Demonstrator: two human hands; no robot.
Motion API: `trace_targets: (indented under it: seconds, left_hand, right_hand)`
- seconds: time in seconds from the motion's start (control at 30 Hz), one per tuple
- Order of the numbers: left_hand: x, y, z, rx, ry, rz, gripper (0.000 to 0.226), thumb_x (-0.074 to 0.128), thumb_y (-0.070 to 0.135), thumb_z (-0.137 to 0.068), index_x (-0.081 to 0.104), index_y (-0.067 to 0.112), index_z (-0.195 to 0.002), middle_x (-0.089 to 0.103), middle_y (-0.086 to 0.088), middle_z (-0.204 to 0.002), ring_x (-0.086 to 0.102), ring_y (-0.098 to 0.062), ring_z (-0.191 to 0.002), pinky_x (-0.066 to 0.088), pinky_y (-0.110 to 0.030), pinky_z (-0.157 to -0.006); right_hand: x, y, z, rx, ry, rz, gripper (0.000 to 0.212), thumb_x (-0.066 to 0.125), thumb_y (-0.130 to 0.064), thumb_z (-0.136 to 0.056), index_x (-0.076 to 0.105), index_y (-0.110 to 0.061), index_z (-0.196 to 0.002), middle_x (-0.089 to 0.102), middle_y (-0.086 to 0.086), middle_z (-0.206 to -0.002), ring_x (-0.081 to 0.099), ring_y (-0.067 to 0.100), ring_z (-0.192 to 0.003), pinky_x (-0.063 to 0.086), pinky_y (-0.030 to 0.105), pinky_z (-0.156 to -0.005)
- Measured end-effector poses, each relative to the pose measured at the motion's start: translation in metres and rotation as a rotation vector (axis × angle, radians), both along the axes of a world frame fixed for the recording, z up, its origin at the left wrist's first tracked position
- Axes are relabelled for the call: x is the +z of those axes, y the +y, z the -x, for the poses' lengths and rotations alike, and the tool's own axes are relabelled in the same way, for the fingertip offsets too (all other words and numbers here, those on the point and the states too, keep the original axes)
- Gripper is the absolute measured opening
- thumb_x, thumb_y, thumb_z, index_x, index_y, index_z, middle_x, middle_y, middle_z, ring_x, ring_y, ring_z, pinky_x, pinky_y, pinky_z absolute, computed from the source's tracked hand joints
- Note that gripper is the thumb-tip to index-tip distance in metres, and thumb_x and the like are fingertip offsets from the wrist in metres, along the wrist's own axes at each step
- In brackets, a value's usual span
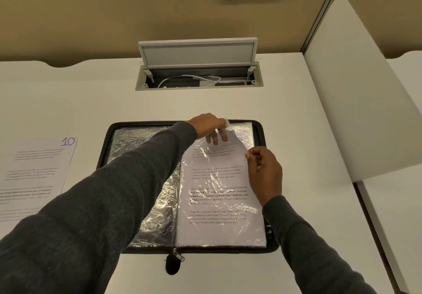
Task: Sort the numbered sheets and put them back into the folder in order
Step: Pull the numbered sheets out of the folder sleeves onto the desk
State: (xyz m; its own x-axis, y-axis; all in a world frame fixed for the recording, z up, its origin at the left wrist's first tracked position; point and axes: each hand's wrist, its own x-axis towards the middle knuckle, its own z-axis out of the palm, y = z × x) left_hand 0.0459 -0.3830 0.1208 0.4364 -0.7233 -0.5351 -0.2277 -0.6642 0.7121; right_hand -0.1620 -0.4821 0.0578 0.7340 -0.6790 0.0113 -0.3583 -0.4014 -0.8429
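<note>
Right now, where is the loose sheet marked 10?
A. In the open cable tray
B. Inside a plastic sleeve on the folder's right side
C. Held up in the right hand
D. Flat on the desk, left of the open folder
D: the sheet marked 10 lies flat on the desk, left of the open folder, while both hands work at a sleeve on the folder's right side.

1. Folder [259, 134]: black matt cloth-like rim.
2. Sleeves [141, 202]: crinkled glossy clear plastic.
3. Sheet [219, 193]: matt white paper.
4. Desk [91, 102]: smooth matt white.
5. Zip pull [178, 254]: shiny metal.
</note>
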Motion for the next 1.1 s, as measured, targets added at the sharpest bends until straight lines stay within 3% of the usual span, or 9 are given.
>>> trace_targets:
  seconds: [0.13, 0.2, 0.37, 0.6, 0.8, 0.93, 1.1]
  left_hand:
    - [0.0, -0.004, -0.002, 0.24, 0.078, 0.187, 0.04, 0.048, 0.031, -0.084, 0.072, 0.001, -0.096, 0.075, -0.009, -0.096, 0.067, -0.027, -0.087, 0.052, -0.045, -0.094]
    - [0.001, -0.005, -0.001, 0.246, 0.103, 0.213, 0.032, 0.046, 0.02, -0.092, 0.069, -0.002, -0.096, 0.074, -0.009, -0.098, 0.067, -0.025, -0.085, 0.053, -0.043, -0.09]
    - [-0.002, -0.003, -0.003, 0.151, 0.107, 0.146, 0.046, 0.045, 0.039, -0.08, 0.068, 0.001, -0.092, 0.073, -0.01, -0.096, 0.066, -0.024, -0.08, 0.052, -0.037, -0.077]
    - [-0.006, -0.006, -0.01, 0.115, 0.137, 0.088, 0.053, 0.044, 0.046, -0.078, 0.072, 0.004, -0.094, 0.075, -0.01, -0.095, 0.067, -0.032, -0.085, 0.053, -0.041, -0.088]
    - [-0.002, -0.013, -0.012, 0.213, 0.167, 0.149, 0.048, 0.04, 0.03, -0.097, 0.069, -0.009, -0.099, 0.073, -0.018, -0.1, 0.066, -0.03, -0.088, 0.052, -0.034, -0.083]
    - [0.001, -0.013, -0.014, 0.223, 0.233, 0.15, 0.046, 0.041, 0.032, -0.098, 0.066, -0.007, -0.099, 0.072, -0.02, -0.101, 0.068, -0.034, -0.081, 0.055, -0.038, -0.082]
    - [0.005, -0.015, -0.022, 0.347, 0.213, 0.255, 0.048, 0.039, 0.025, -0.1, 0.067, -0.013, -0.101, 0.071, -0.024, -0.102, 0.069, -0.03, -0.083, 0.056, -0.033, -0.081]
  right_hand:
    - [0.0, -0.001, 0.0, -0.007, -0.004, -0.031, 0.009, 0.059, -0.027, -0.1, 0.06, -0.019, -0.104, 0.065, -0.004, -0.094, 0.062, 0.006, -0.08, 0.046, 0.012, -0.067]
    - [-0.001, -0.001, -0.001, -0.008, -0.008, -0.037, 0.007, 0.059, -0.026, -0.1, 0.06, -0.02, -0.103, 0.065, -0.004, -0.095, 0.062, 0.008, -0.081, 0.048, 0.013, -0.068]
    - [-0.003, -0.002, -0.004, -0.004, -0.021, -0.047, 0.006, 0.058, -0.024, -0.1, 0.06, -0.019, -0.104, 0.065, -0.003, -0.097, 0.063, 0.01, -0.083, 0.05, 0.016, -0.071]
    - [-0.004, -0.003, -0.007, 0.0, -0.031, -0.06, 0.006, 0.058, -0.025, -0.101, 0.06, -0.02, -0.103, 0.065, -0.004, -0.096, 0.064, 0.009, -0.084, 0.051, 0.016, -0.071]
    - [-0.005, -0.005, -0.01, -0.018, -0.034, -0.077, 0.007, 0.061, -0.025, -0.099, 0.061, -0.02, -0.105, 0.066, -0.005, -0.097, 0.064, 0.009, -0.085, 0.054, 0.021, -0.076]
    - [-0.005, -0.005, -0.012, -0.034, -0.029, -0.07, 0.007, 0.062, -0.023, -0.098, 0.063, -0.019, -0.105, 0.066, -0.004, -0.097, 0.063, 0.009, -0.086, 0.051, 0.018, -0.076]
    - [-0.005, -0.005, -0.013, -0.037, -0.022, -0.083, 0.009, 0.062, -0.025, -0.098, 0.062, -0.02, -0.105, 0.065, -0.004, -0.097, 0.062, 0.007, -0.085, 0.049, 0.014, -0.074]
